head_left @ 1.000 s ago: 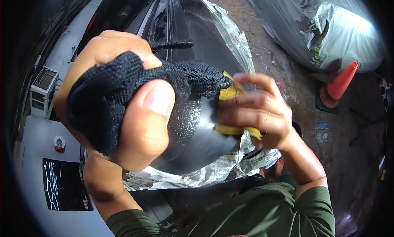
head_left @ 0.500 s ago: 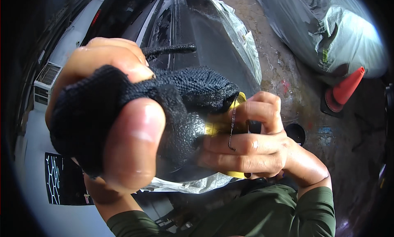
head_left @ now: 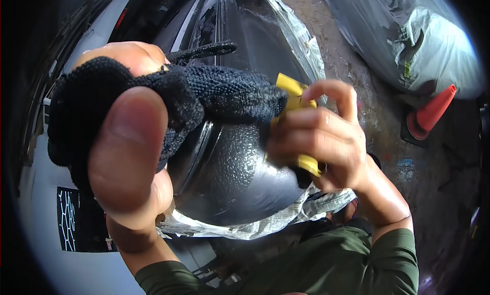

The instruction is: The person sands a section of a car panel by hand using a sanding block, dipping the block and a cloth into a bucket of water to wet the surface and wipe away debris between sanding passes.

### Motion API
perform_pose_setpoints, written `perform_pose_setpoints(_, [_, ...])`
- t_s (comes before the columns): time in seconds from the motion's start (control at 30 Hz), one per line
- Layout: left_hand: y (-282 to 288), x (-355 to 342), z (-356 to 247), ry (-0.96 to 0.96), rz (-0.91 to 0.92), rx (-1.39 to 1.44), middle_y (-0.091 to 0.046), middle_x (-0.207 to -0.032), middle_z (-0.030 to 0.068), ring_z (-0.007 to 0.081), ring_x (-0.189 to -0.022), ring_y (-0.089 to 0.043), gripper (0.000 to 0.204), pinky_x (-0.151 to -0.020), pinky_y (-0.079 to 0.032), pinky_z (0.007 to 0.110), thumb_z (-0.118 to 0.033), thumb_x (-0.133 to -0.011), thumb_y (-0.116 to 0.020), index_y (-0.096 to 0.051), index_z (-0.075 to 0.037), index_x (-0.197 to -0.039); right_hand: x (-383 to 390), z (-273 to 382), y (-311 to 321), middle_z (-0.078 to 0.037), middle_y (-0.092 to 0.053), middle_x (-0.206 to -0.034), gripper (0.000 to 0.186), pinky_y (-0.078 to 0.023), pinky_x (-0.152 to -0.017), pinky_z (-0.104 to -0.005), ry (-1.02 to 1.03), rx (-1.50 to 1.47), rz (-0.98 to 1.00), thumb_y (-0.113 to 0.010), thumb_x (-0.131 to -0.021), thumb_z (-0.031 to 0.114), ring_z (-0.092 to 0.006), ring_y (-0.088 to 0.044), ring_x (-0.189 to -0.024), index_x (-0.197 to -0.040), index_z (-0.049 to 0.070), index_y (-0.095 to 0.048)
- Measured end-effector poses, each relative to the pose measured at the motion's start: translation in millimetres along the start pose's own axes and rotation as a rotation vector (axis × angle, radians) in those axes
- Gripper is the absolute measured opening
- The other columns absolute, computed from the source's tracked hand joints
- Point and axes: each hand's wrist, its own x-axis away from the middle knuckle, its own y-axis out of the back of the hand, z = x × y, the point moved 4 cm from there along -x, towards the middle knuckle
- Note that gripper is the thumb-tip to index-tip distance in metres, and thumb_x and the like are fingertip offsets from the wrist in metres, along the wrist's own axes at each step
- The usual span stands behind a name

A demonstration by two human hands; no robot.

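Observation:
Close to the camera, my left hand (head_left: 127, 147) is closed around a bunched dark knit cloth (head_left: 224, 93). The cloth stretches right, and a thin loop of it sticks out behind. My right hand (head_left: 326, 134) is closed on a flat yellow piece (head_left: 292, 85) with dark parts; its kind is unclear. The cloth's end meets the yellow piece at my right fingers, which are slightly blurred. Both hands are above a dark, wet, beaded car body panel (head_left: 240, 177).
Newspaper masking (head_left: 245, 230) lines the panel's near and right edges. At right stand an orange cone (head_left: 433, 112) and a large object under grey plastic sheeting (head_left: 434, 50). A black sheet with white lines (head_left: 84, 218) lies on a white surface at left.
Both hands have moved away from me with the cloth and yellow piece, the left one also leftward. More of the wet panel and near newspaper now shows.

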Motion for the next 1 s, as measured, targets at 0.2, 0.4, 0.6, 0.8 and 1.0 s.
perform_pose_setpoints(0.2, [-3.9, 0.5, 9.3, -0.021, -0.037, -0.029, -0.058, -0.095, 0.0151, 0.0292, -0.095, -0.056, 0.037, -0.094, -0.045, 0.044, -0.034, -0.088, -0.057, -0.06, -0.001, -0.103, 4.0, -2.5, 4.4, -0.001, -0.075, -0.106, 0.03, -0.043, -0.098, -0.0467, 0.01, 0.085, 0.008, -0.065, -0.085, 0.038, -0.0283, -0.06, -0.105, -0.099, 0.016, -0.08])
perform_pose_setpoints(0.4, [-2.2, -2.4, 8.3, -0.015, -0.008, -0.058, -0.057, -0.091, 0.0133, 0.028, -0.094, -0.056, 0.037, -0.094, -0.045, 0.043, -0.036, -0.089, -0.058, -0.06, -0.001, -0.102, 1.3, 7.5, 3.3, 0.0, -0.075, -0.102, 0.038, -0.041, -0.098, -0.0523, -0.001, 0.02, -0.026, -0.058, -0.089, 0.045, -0.03, -0.059, -0.103, -0.098, 0.016, -0.081])
perform_pose_setpoints(0.6, [1.7, -7.8, -1.8, 0.008, 0.035, -0.038, -0.057, -0.09, 0.0125, 0.0269, -0.091, -0.056, 0.036, -0.089, -0.046, 0.042, -0.035, -0.091, -0.056, -0.06, -0.001, -0.101, 4.5, 26.4, 0.7, 0.005, -0.073, -0.105, 0.028, -0.041, -0.1, -0.0518, 0.001, 0.099, -0.076, -0.07, -0.082, 0.04, -0.0294, -0.056, -0.109, -0.099, 0.02, -0.081])
perform_pose_setpoints(0.8, [5.4, -13.4, 12.1, 0.029, -0.023, 0.114, -0.064, -0.096, 0.017, 0.0282, -0.091, -0.062, 0.041, -0.086, -0.05, 0.041, -0.036, -0.094, -0.055, -0.064, 0.002, -0.103, 6.1, 49.7, -5.0, 0.009, -0.071, -0.102, 0.029, -0.035, -0.105, -0.0574, -0.061, 0.208, -0.133, -0.078, -0.066, 0.031, -0.0277, -0.056, -0.108, -0.095, 0.028, -0.082])
perform_pose_setpoints(1.0, [1.5, -14.4, 18.3, -0.205, -0.079, -0.004, -0.07, -0.099, 0.0202, 0.0289, -0.094, -0.069, 0.044, -0.089, -0.055, 0.042, -0.036, -0.093, -0.056, -0.068, 0.004, -0.106, 20.6, 69.7, -11.3, 0.004, -0.072, -0.102, 0.024, -0.038, -0.107, -0.0623, -0.071, 0.338, -0.304, -0.075, -0.071, 0.027, -0.0293, -0.06, -0.109, -0.093, 0.022, -0.081])
